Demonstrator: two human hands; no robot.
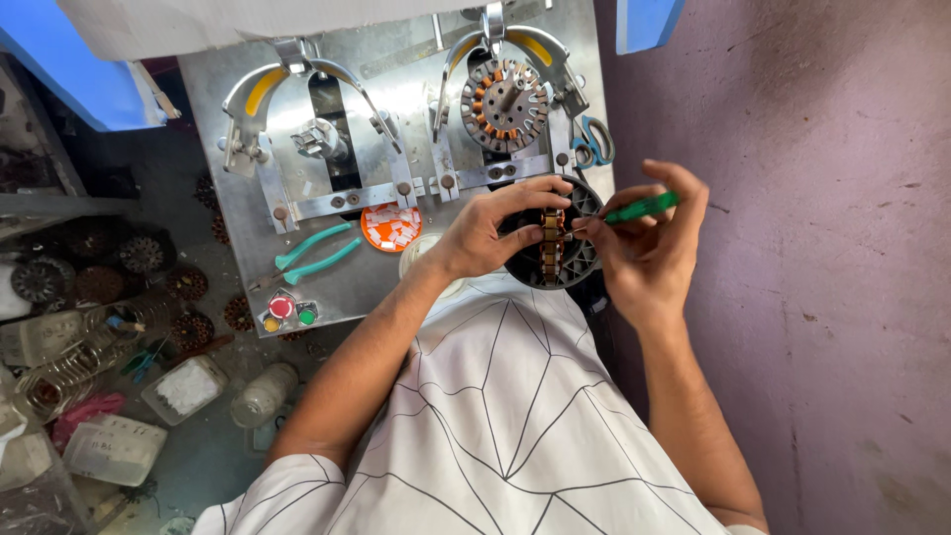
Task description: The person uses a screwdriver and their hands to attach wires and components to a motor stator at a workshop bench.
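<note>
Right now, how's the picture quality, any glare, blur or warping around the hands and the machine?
Head view: daylight is even, with soft glare on the metal machine plate; the left hand and right hand are sharp, as are the wound stator and the green-handled tool; wide-angle warping bends the edges, and the clutter at far left sits in dimmer shadow.

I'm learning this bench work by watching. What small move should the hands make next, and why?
Probably press the green tool tip a little further into the wound core. The right hand holds its tip right at the copper windings, while the left hand steadies the core over the black holder.
</note>
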